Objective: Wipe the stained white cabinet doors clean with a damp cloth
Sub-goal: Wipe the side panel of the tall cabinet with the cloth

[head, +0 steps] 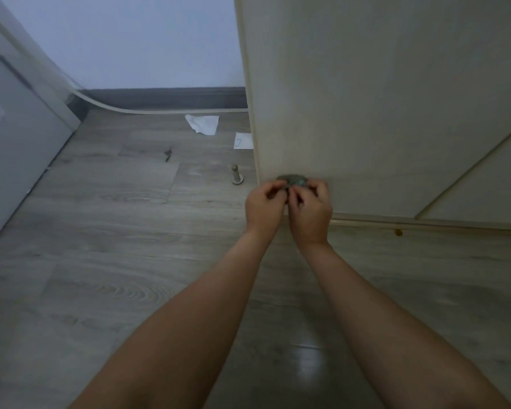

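A tall white cabinet door fills the upper right, and a second door panel sits further right. A small grey-green cloth is bunched against the lower left part of the door. My left hand and my right hand are side by side right below the cloth, both with fingers curled onto it. Most of the cloth is hidden behind my fingers. I cannot make out any stains on the door.
Grey wood-look floor spreads left and below. A metal door stop stands just left of the cabinet edge. A white tissue and a white paper slip lie near the baseboard. A room door is at far left.
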